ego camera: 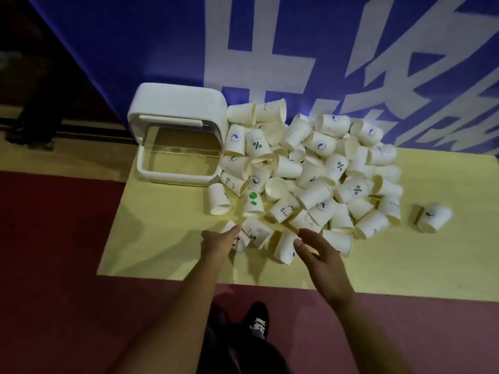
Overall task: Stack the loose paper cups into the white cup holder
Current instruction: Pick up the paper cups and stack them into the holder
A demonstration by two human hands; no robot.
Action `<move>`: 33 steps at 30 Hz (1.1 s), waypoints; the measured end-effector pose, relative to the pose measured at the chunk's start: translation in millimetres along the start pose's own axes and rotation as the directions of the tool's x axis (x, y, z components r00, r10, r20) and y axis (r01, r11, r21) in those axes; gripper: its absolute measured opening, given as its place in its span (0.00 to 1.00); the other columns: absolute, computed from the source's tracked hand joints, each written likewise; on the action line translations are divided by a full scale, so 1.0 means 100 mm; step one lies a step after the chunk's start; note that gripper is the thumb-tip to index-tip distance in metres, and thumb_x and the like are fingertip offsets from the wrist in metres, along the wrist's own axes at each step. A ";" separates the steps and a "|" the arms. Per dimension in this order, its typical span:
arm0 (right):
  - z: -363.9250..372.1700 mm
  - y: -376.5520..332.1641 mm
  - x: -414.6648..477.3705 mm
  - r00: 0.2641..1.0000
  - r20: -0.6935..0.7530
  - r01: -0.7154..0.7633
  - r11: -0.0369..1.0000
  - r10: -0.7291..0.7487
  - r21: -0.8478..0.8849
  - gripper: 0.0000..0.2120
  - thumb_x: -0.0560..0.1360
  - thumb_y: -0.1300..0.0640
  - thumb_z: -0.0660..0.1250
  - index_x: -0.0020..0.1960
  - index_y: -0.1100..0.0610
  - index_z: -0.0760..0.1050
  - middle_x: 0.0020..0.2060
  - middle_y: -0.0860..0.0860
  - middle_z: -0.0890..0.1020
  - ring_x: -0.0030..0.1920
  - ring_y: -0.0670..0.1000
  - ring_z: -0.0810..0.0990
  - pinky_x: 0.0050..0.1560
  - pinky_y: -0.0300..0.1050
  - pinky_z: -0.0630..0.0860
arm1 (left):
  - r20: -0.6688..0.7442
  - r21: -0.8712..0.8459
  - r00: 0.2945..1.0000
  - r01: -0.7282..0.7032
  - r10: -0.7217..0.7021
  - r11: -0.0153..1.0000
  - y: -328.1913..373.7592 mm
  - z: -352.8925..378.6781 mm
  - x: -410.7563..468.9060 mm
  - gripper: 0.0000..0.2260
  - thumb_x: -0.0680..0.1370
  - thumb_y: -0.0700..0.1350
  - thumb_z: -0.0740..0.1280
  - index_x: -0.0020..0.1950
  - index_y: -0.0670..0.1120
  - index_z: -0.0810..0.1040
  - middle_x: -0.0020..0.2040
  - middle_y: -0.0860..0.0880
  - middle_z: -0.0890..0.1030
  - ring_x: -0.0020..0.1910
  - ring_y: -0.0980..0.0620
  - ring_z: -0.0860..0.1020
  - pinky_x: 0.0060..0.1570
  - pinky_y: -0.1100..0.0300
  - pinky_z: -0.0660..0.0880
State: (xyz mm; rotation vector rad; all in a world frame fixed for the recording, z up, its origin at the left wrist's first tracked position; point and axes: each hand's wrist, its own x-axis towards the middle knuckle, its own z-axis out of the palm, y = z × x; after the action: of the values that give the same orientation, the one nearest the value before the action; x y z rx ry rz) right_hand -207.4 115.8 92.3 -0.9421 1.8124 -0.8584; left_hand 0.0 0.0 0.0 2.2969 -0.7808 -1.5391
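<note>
A large pile of loose white paper cups lies on a pale yellow table. The white cup holder stands at the back left of the pile, its clear front door swung open and its inside showing no cups. My left hand reaches to the pile's near edge, fingers touching a cup lying on its side; whether it grips that cup is unclear. My right hand hovers open just right of it, fingertips beside another fallen cup.
One cup lies apart at the right of the table. A blue banner with big white characters hangs right behind the table. Red floor surrounds the table, and my dark shoes stand at its front edge.
</note>
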 end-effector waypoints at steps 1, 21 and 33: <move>0.03 0.05 0.03 0.999 -0.024 -0.026 1.000 0.026 -0.005 0.23 0.75 0.36 0.69 0.67 0.44 0.77 0.61 0.38 0.80 0.64 0.39 0.77 0.66 0.49 0.75 | -0.020 -0.030 0.999 0.047 -0.048 0.998 0.03 0.06 0.03 0.41 0.71 0.58 0.78 0.72 0.36 0.65 0.68 0.37 0.75 0.64 0.38 0.77 0.54 0.50 0.74; 0.60 0.95 1.10 0.758 -0.261 -0.568 0.801 0.598 0.188 0.34 0.68 0.35 0.76 0.62 0.60 0.78 0.54 0.56 0.83 0.54 0.58 0.82 0.56 0.58 0.81 | 0.079 -0.064 0.881 -0.463 0.467 0.884 -0.25 -0.62 0.27 0.26 0.70 0.53 0.80 0.63 0.50 0.73 0.56 0.55 0.81 0.52 0.58 0.81 0.48 0.59 0.77; 0.75 -0.05 0.45 0.842 -0.490 -0.209 0.974 0.226 0.090 0.23 0.75 0.49 0.75 0.67 0.53 0.73 0.58 0.50 0.81 0.51 0.46 0.79 0.45 0.43 0.74 | 0.058 -0.206 0.813 -0.558 0.579 0.804 0.12 -1.50 0.53 0.26 0.71 0.48 0.79 0.65 0.57 0.73 0.56 0.64 0.79 0.55 0.60 0.79 0.52 0.56 0.79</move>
State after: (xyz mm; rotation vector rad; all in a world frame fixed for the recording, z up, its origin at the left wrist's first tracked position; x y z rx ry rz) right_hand -151.3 61.5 52.2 -0.4958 2.2845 -1.0477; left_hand 148.5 -51.1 25.2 1.6304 -1.1776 -1.3892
